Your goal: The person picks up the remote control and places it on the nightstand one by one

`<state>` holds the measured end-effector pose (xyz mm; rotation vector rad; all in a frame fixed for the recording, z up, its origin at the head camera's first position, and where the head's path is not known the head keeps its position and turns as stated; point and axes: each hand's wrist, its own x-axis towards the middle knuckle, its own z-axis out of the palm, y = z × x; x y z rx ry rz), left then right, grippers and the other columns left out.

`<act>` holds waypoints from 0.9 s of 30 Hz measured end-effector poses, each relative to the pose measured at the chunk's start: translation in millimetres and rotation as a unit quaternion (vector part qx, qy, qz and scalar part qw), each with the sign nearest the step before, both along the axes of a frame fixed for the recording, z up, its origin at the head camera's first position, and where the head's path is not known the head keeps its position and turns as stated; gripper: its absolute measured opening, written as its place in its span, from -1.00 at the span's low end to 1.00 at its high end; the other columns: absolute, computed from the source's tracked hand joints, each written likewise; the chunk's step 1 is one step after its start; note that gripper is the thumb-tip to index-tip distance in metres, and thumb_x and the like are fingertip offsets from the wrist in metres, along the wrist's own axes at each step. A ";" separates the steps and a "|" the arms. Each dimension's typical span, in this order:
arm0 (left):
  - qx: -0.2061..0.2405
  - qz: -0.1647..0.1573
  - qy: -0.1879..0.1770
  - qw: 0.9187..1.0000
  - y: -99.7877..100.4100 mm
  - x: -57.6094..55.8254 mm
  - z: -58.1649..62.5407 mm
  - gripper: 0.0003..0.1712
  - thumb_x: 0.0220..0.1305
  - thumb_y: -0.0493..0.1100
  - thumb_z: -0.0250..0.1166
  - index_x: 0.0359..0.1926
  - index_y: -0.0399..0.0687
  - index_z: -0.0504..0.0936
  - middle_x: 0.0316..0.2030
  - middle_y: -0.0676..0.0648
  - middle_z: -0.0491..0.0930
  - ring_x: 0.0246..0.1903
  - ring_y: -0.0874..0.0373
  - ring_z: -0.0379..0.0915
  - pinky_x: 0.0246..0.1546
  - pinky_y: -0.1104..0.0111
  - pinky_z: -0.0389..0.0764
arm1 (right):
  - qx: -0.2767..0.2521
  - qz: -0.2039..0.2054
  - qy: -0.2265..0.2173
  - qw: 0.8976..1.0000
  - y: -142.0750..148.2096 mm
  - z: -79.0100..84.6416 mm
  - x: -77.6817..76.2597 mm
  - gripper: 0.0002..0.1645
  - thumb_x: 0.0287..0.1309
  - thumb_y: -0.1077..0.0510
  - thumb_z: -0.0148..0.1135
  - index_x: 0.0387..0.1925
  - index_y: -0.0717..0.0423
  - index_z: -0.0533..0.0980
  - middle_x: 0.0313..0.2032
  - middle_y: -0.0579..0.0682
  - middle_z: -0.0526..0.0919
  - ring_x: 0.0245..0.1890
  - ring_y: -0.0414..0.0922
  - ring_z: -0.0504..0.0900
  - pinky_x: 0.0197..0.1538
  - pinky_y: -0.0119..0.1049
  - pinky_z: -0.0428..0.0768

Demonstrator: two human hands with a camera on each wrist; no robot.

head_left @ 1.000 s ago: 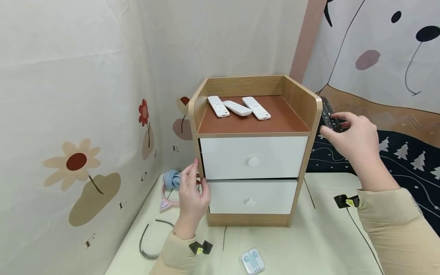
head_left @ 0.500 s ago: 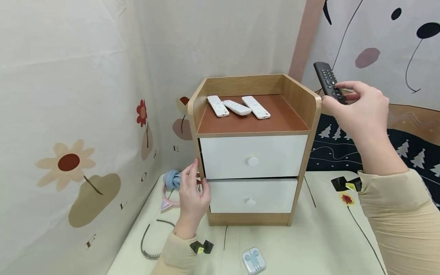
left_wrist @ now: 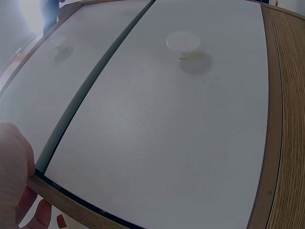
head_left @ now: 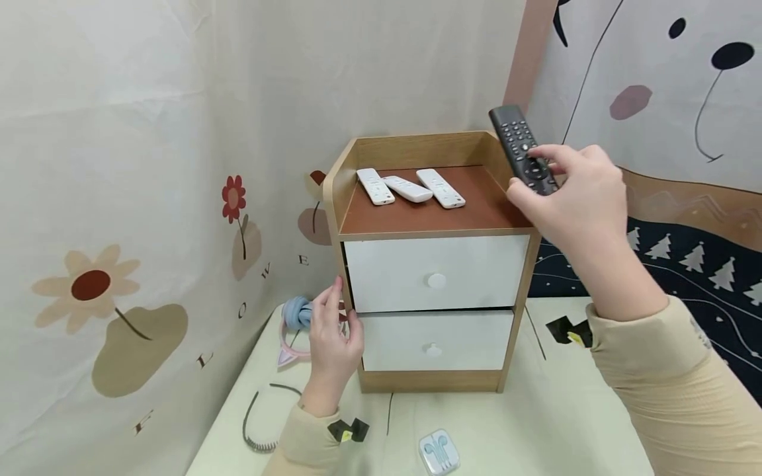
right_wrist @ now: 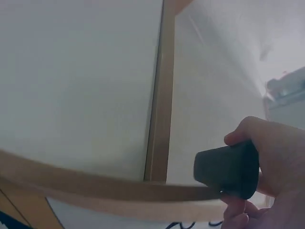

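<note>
My right hand [head_left: 586,198] holds a black remote control [head_left: 519,145] between thumb and fingers, tilted up over the right side of a small wooden cabinet [head_left: 431,381]. In the right wrist view, the end of that remote appears dark beside the cabinet's top edge. My left hand [head_left: 333,337] grips the cabinet's left edge, thumb at the front and fingers behind the side panel. On the brown top shelf [head_left: 387,221] lie a white remote [head_left: 376,186], a second white remote [head_left: 407,189] and a third white remote [head_left: 441,188]. The upper drawer [head_left: 393,274] and lower drawer [head_left: 393,340] have round white knobs.
A clear case with earphones [head_left: 438,452] lies in front of the cabinet. To its left are a blue bundle [head_left: 297,312], a pink headband [head_left: 286,347] and a dark coiled cord [head_left: 258,444]. Printed fabric [head_left: 286,79] stands behind and beside the pale table surface [head_left: 559,396].
My right hand has lifted the black remote from beside the cabinet's right side and then carried it left over the right side panel. The left hand stays in place.
</note>
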<state>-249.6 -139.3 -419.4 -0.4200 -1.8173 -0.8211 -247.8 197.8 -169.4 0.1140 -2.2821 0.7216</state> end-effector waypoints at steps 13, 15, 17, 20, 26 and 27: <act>-0.004 0.000 0.004 1.000 -0.9 -4.5 -1.1 -0.18 0.30 -0.51 0.24 0.60 -0.32 0.38 0.19 -0.42 0.51 -0.10 -0.11 0.57 -0.29 0.14 0.77 | 0.144 -0.025 -0.091 0.985 -39.3 -12.4 1.6 -0.29 0.32 -0.20 0.22 0.42 -0.05 0.60 0.07 0.32 0.52 -0.25 0.30 0.64 -0.31 0.14 0.63; -0.004 0.001 0.004 1.000 -0.8 -3.8 -1.1 -0.19 0.30 -0.50 0.25 0.59 -0.32 0.38 0.19 -0.42 0.52 -0.10 -0.11 0.57 -0.29 0.16 0.77 | 0.162 -0.027 -0.111 0.980 -44.6 -12.3 0.7 -0.28 0.33 -0.21 0.21 0.43 -0.03 0.59 0.09 0.33 0.52 -0.23 0.31 0.66 -0.29 0.16 0.65; -0.003 0.004 0.005 1.000 -1.0 -3.1 -1.3 -0.19 0.30 -0.50 0.25 0.59 -0.32 0.39 0.19 -0.42 0.52 -0.10 -0.11 0.57 -0.28 0.21 0.75 | 0.175 -0.026 -0.127 0.976 -49.5 -11.9 -0.6 -0.28 0.34 -0.21 0.21 0.43 0.00 0.58 0.08 0.34 0.52 -0.20 0.30 0.67 -0.28 0.16 0.66; -0.003 0.005 0.004 1.000 -1.0 -2.1 -1.4 -0.19 0.30 -0.50 0.25 0.59 -0.31 0.39 0.19 -0.42 0.52 -0.11 -0.11 0.57 -0.27 0.26 0.73 | 0.188 -0.026 -0.147 0.971 -54.6 -9.8 -2.9 -0.29 0.35 -0.19 0.21 0.42 0.03 0.59 0.07 0.35 0.53 -0.18 0.29 0.65 -0.28 0.16 0.68; -0.002 0.002 -0.002 1.000 -1.4 -1.6 0.4 -0.20 0.31 -0.49 0.24 0.59 -0.32 0.38 0.19 -0.42 0.52 -0.12 -0.11 0.58 -0.29 0.16 0.75 | 0.213 -0.021 -0.181 0.960 -59.7 -0.1 -10.0 -0.31 0.35 -0.16 0.16 0.38 0.07 0.62 0.18 0.36 0.64 0.01 0.26 0.65 -0.18 0.18 0.72; -0.002 0.002 -0.002 1.000 -1.5 -1.6 0.9 -0.20 0.32 -0.49 0.24 0.59 -0.32 0.38 0.19 -0.42 0.52 -0.11 -0.12 0.57 -0.29 0.14 0.75 | 0.218 -0.017 -0.186 0.958 -60.4 1.9 -11.4 -0.31 0.35 -0.16 0.16 0.38 0.07 0.62 0.20 0.35 0.66 0.05 0.26 0.66 -0.16 0.19 0.73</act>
